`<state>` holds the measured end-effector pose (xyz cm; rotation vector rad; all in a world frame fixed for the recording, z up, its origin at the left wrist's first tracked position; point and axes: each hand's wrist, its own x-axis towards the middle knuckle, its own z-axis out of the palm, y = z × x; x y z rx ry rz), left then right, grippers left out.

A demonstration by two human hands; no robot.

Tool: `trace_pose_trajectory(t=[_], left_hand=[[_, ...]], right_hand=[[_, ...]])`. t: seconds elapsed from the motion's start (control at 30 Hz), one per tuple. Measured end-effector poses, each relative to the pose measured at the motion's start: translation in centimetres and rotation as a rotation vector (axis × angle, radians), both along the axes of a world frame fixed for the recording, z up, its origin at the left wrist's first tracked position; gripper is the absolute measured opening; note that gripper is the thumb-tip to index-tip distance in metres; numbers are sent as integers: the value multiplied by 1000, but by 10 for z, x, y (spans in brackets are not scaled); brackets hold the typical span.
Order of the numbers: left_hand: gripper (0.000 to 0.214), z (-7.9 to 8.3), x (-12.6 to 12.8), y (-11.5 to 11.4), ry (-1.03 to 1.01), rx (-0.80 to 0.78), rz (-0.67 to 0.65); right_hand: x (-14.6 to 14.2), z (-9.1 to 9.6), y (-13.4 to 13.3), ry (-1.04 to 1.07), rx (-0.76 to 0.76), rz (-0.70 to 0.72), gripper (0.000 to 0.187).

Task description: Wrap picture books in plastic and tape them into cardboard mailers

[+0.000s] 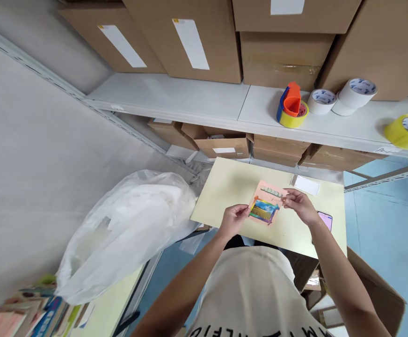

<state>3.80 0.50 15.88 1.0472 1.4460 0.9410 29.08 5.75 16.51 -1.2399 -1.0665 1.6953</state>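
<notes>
A pink card (264,200) with a colourful framed landscape picture and a band of pale green shapes is held tilted above the cream table (218,187). My left hand (235,219) pinches its lower left edge between thumb and fingers. At the upper right edge, my right hand (298,204) grips the same card. A phone (325,220) with a lit screen lies on the table, partly behind my right forearm. Beyond my right hand rests a white rectangular pad or label stack (306,185).
Tape rolls (322,101) and an orange and blue tape dispenser (291,105) stand on the grey shelf (176,96), under cardboard boxes (204,42). A big white plastic bag (130,229) bulges at the left, near stacked books (39,311). An open carton (375,290) sits at the lower right.
</notes>
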Motion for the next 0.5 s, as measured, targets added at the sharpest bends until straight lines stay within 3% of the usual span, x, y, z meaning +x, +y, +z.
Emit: trace_pose_trajectory(t=[0.1,0.23,0.33,0.5], left_hand=[[33,-9,-2,0,-63,-81,123],[32,-18,-8,6,-74,-113,138],[29,-29,-19,16,-42,-85,144],[23,-68,-58,43,72,-31,104]], right_hand=[[-14,-13,-13,88,-65,-45,52],[-48,-27,-22,30,-13,-53,39],[-71,-37,-18,-4,-34,-55,43],[-119,-73,7,-133,-107,-95,47]])
